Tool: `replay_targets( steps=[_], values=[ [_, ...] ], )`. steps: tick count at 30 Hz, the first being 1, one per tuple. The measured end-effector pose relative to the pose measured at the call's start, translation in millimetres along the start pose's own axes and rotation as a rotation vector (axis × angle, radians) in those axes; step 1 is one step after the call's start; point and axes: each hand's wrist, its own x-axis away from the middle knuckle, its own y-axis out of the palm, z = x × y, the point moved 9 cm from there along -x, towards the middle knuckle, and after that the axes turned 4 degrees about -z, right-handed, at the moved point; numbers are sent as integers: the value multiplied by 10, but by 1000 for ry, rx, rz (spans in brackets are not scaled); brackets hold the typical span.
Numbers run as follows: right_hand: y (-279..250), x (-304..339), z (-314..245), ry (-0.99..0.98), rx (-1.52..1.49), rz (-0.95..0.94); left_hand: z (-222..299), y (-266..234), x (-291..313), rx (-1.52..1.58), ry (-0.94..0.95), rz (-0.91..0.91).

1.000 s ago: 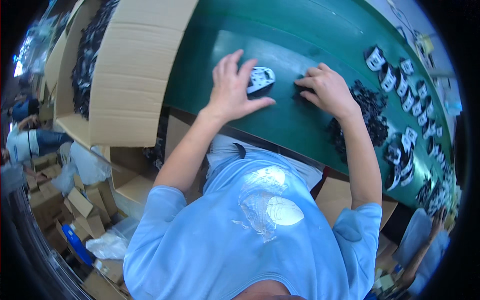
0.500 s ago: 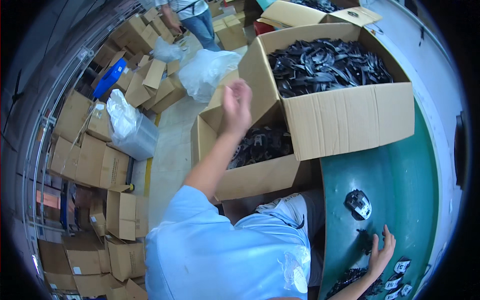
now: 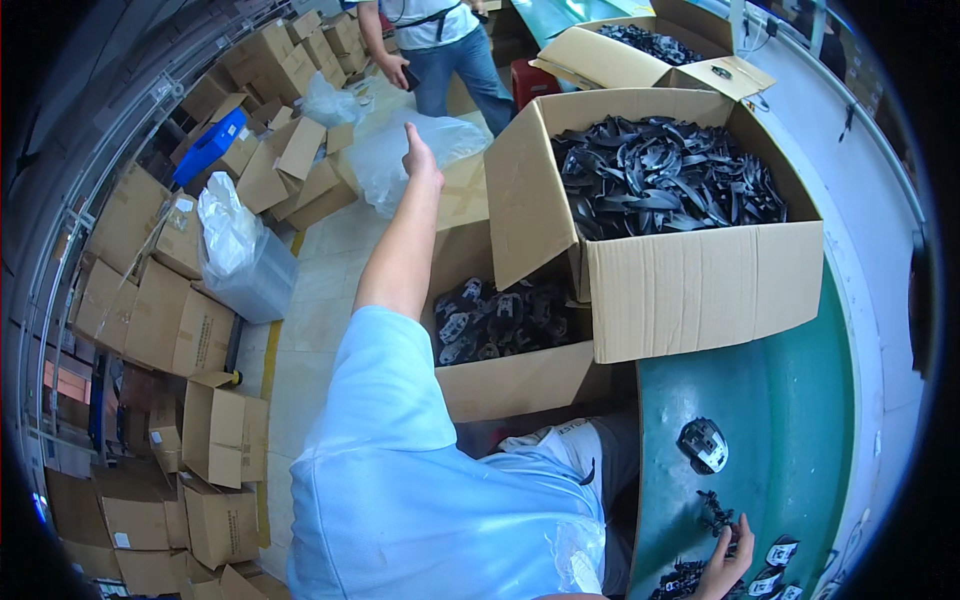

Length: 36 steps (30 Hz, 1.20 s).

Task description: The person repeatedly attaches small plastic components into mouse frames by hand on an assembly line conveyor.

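Observation:
My left hand (image 3: 423, 165) reaches out at the end of a straight arm, beyond the lower cardboard box (image 3: 510, 385). It holds nothing I can see, and one digit is stretched upward. Inside that box lie many black and grey mouse-shaped plastic shells (image 3: 500, 315). My right hand (image 3: 730, 565) is low over the green table (image 3: 790, 400), its thumb and fingers curled around a small black part (image 3: 734, 545). Just beyond the fingertips is a cluster of black parts (image 3: 713, 510). Farther up the table rests a black-and-white mouse shell (image 3: 704, 446).
A large open carton (image 3: 700, 290) full of curved black plastic pieces (image 3: 670, 180) stands on the table. White-and-black pieces (image 3: 768, 580) lie beside my right hand. A person (image 3: 445, 50) stands beyond a clear plastic bag (image 3: 385, 160). Cardboard boxes (image 3: 200, 320) are piled at left.
My left hand has moved left and farther away from the lower box. My right hand's fingers have drawn in from spread to curled. The person beyond has come more into view.

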Motion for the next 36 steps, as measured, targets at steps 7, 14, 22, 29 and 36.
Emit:
replay_targets(
  steps=[7, 14, 22, 29, 36],
  values=[
    [74, 218, -220, 51, 109, 30, -340, 331, -304, -167, -55, -63],
    [152, 247, -481, 96, 24, 50, -425, 1158, -419, 197, -157, -477],
    [107, 260, -581, 140, 72, 43, -378, 1908, 203, 350, -238, -755],
    [176, 268, -511, 64, 67, 40, -693, 1853, 274, 128, -329, -693],
    [277, 257, -299, -4, 2, -39, -376, 1237, 1259, -85, -130, -741]
  ],
)
